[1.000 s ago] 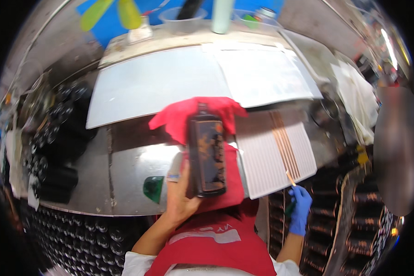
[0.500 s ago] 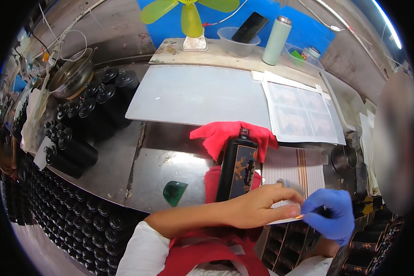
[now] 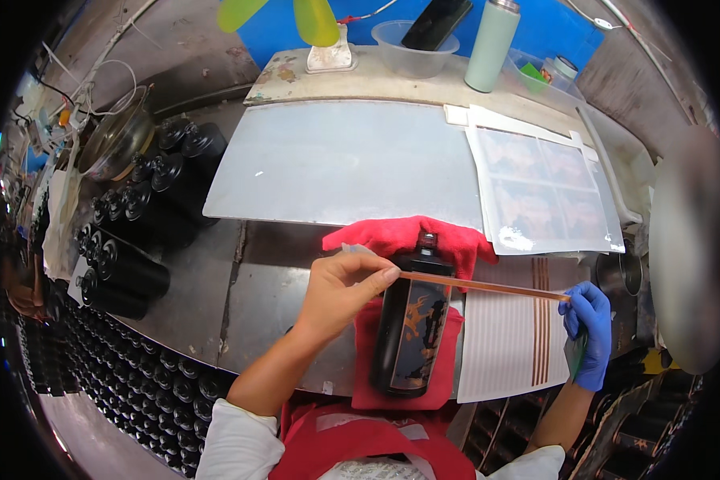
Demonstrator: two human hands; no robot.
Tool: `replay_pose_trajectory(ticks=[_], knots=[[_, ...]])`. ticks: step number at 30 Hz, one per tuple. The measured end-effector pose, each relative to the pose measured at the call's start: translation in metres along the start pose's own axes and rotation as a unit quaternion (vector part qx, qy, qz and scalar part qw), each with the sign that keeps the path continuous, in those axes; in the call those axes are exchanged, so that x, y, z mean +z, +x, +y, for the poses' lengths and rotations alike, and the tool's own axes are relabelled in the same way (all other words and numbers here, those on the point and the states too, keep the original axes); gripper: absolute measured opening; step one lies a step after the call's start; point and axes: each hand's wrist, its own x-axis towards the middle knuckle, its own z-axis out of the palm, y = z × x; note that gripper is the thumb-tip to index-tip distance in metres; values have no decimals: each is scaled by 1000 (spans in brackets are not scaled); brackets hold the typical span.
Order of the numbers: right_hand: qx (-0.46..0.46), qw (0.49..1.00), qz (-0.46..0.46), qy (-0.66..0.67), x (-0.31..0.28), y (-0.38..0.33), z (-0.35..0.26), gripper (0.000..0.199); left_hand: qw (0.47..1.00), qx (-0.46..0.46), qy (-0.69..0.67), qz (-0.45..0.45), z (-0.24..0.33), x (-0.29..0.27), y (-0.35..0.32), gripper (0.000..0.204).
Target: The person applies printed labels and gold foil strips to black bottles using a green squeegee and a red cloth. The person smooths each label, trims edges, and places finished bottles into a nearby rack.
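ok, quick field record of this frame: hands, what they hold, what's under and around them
left hand: bare, pinching one end of thin copper strip
right hand: blue glove, holding the strip's other end
strip: stretched level across neck of dark bottle
bottle: lying on red cloth, cap pointing away
right of bottle: white sheet with copper strips
left side: rows of black bottles
behind: grey board

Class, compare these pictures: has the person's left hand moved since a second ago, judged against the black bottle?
Yes. The left hand, which gripped the black bottle from below, has let go and now pinches one end of the thin copper strip across its neck.
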Motion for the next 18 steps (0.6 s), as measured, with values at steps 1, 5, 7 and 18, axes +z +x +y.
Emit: replay_pose_trajectory(ticks=[1, 5, 7, 18], knots=[[7, 1000, 17, 6, 4, 4, 2, 11, 1000, 3, -16, 10, -3, 2, 2, 4], [23, 1000, 18, 10, 2, 17, 17, 11, 997, -21, -65, 46, -9, 10, 8, 7], [32, 999, 24, 5, 2, 22, 20, 11, 995, -40, -68, 57, -10, 11, 10, 8], [35, 999, 22, 8, -1, 28, 31, 12, 996, -43, -56, 61, -17, 12, 14, 9]])
